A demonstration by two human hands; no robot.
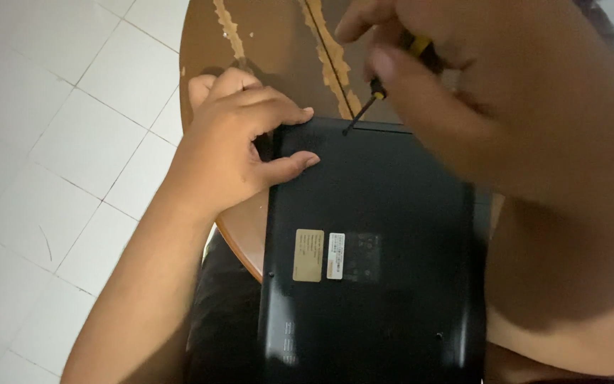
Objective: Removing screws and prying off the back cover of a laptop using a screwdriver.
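- Laptop (385, 235) — black, turned underside up, lying partly on the round brown surface (271, 43) and overhanging its near edge toward the body; two small labels, one tan and one white, near the middle of the base.
- Left hand (239, 139) clamped on the far left corner of the laptop, fingers curled over the edge, thumb flat on the base.
- Right hand (463, 78) closed around a screwdriver (378, 89) with a yellow-and-black handle, close to the lens and blurred.
- Screwdriver shaft tilted down and left, tip touching the base near its far edge, by the middle.
- Surface veneer worn, with pale chipped streaks across the top.
- White tiled floor (58, 142) at left.
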